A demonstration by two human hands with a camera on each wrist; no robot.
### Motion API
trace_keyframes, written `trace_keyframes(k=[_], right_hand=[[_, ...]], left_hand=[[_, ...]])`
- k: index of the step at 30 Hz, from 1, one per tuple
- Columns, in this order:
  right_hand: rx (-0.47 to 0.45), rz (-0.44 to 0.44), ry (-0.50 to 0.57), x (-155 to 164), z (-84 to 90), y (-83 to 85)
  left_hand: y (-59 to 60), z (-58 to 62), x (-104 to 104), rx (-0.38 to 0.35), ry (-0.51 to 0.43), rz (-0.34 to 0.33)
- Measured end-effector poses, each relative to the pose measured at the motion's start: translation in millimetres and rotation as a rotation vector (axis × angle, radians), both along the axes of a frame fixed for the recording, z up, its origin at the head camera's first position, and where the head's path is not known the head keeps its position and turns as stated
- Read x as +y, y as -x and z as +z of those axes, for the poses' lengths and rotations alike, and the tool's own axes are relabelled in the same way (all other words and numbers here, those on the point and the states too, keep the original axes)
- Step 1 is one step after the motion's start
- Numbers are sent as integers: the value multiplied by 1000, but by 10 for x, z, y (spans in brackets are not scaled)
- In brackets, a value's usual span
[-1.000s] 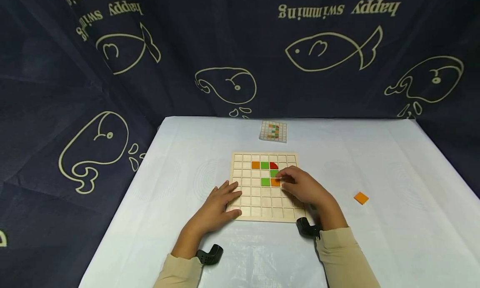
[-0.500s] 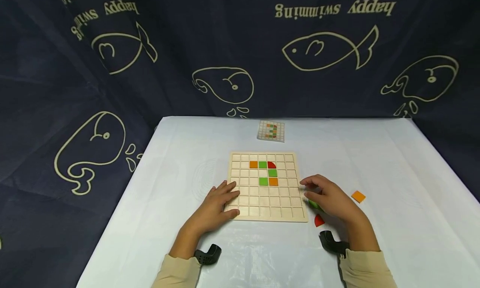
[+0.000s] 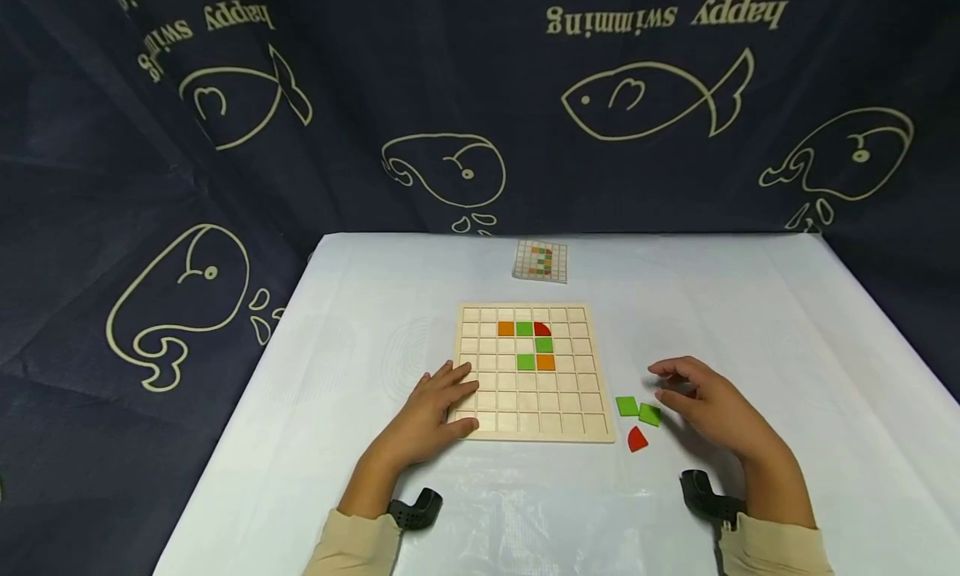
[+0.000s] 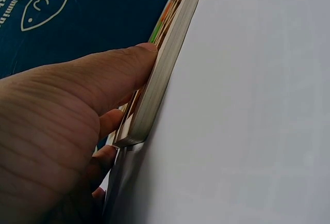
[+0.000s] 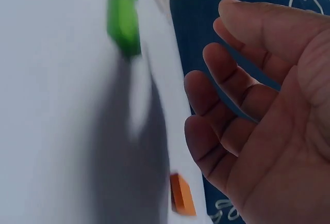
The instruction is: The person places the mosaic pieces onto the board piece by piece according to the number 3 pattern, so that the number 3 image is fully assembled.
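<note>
A wooden grid board (image 3: 528,401) bears orange, green and red pieces, among them a red quarter-circle tile (image 3: 542,329) and an orange square tile (image 3: 546,363). My left hand (image 3: 431,413) rests on the board's left edge with fingers spread; the left wrist view shows its thumb (image 4: 124,69) along the rim. Right of the board, my right hand (image 3: 708,405) is held over the table, fingers loosely bent and holding nothing. Nearest to it lie two green square tiles (image 3: 649,414) and a red quarter-circle piece (image 3: 637,439). An orange tile (image 5: 182,194) shows in the right wrist view, hidden in the head view.
A small card (image 3: 540,262) printed with a grid and coloured pattern lies behind the board. The white-covered table (image 3: 375,309) ends at a dark blue curtain (image 3: 480,59) with fish drawings. Both wrists wear black camera mounts (image 3: 416,509).
My right hand has moved from over the board's orange tile rightward to beyond the loose green tiles, uncovering them and the red piece. My left hand stays on the board.
</note>
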State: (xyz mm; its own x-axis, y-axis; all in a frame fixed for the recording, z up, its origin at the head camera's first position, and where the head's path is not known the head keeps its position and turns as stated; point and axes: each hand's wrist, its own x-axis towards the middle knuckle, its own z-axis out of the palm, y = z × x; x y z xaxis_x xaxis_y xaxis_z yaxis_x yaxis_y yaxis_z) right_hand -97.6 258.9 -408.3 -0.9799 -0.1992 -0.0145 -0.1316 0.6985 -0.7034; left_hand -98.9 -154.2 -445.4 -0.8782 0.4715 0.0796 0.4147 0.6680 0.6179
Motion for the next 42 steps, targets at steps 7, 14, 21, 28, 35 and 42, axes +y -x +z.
trace_keyframes(k=[7,14,21,28,35,42], right_hand=[[-11,-35,-29,366,-43,11],[-10,-86,-8,624,-132,-30],[19,-108,-38,706,-244,-43],[-51,-115,-57,700,-285,-44],[-65,-124,-93,717,-328,-21],[-30,-117,-85,688,-347,-4]], left_hand=[[-1,11,1,-2,-15,-9],[-6,23,0,-7,-18,-8],[-9,28,1,-5,-18,-8],[-8,30,2,-6,-18,-9],[-3,20,4,-10,-16,-17],[-5,22,-3,0,-8,-9]])
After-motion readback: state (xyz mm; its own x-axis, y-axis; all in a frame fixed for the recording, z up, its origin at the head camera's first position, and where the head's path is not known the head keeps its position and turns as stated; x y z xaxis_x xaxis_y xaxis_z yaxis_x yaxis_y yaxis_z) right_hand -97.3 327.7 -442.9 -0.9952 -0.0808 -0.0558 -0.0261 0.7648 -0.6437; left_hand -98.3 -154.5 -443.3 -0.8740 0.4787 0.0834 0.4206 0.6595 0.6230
